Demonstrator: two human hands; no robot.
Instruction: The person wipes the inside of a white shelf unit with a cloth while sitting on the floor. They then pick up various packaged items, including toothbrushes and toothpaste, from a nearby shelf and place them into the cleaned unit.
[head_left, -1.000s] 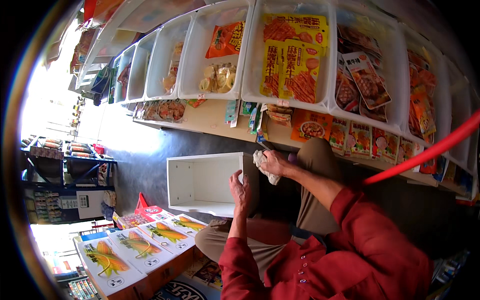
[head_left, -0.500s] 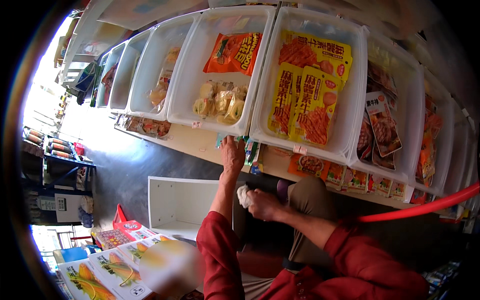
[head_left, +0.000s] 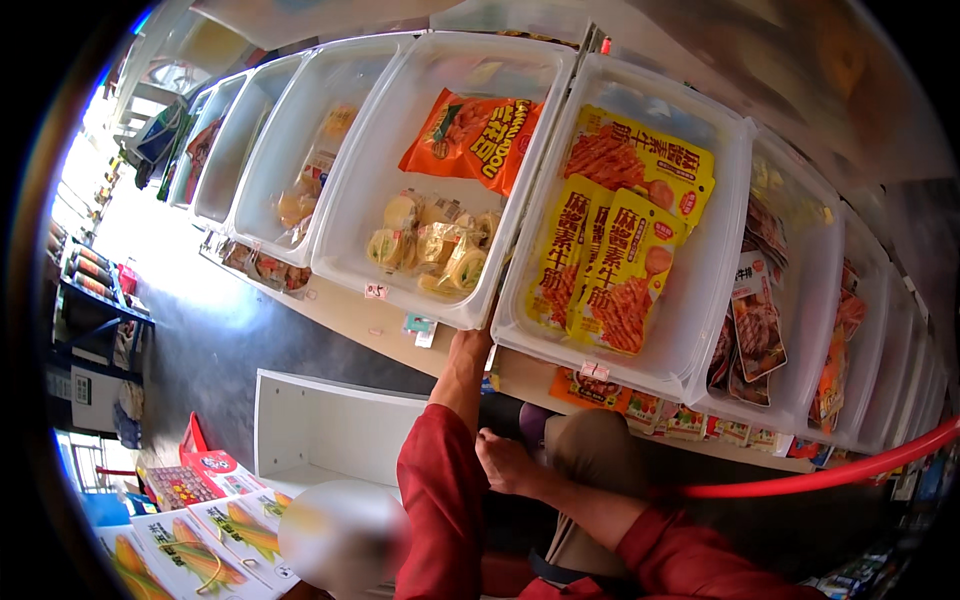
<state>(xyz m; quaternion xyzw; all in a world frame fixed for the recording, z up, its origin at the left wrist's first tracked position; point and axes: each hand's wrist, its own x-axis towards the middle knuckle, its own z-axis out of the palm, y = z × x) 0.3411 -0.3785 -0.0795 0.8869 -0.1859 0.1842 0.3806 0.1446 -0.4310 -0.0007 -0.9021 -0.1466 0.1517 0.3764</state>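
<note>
My left hand point(head_left: 468, 352) reaches up to the front edge of a clear plastic bin point(head_left: 335, 270), its fingers hidden beneath the rim. That bin holds an orange snack bag point(head_left: 470, 140) and several small wrapped rolls point(head_left: 430, 243). Beside it on the right stands another clear bin point(head_left: 650, 372) with several yellow snack packets point(head_left: 625, 270). Close to my knee, my right hand point(head_left: 508, 464) is closed. Its front is partly covered by my left sleeve, which also hides the white cloth seen in it half a second ago.
More bins with packets continue left and right along the shelf point(head_left: 350, 322). Below stands a white open box point(head_left: 330, 465), with printed corn cartons point(head_left: 200, 550) at lower left. A red tube point(head_left: 830, 478) crosses at right. Packets point(head_left: 640, 405) hang or lie under the bins.
My left hand has slid further under the bin's front edge, hiding its fingers. My right hand has shifted lower, and its white cloth has gone out of sight behind my left arm. The view has shifted.
</note>
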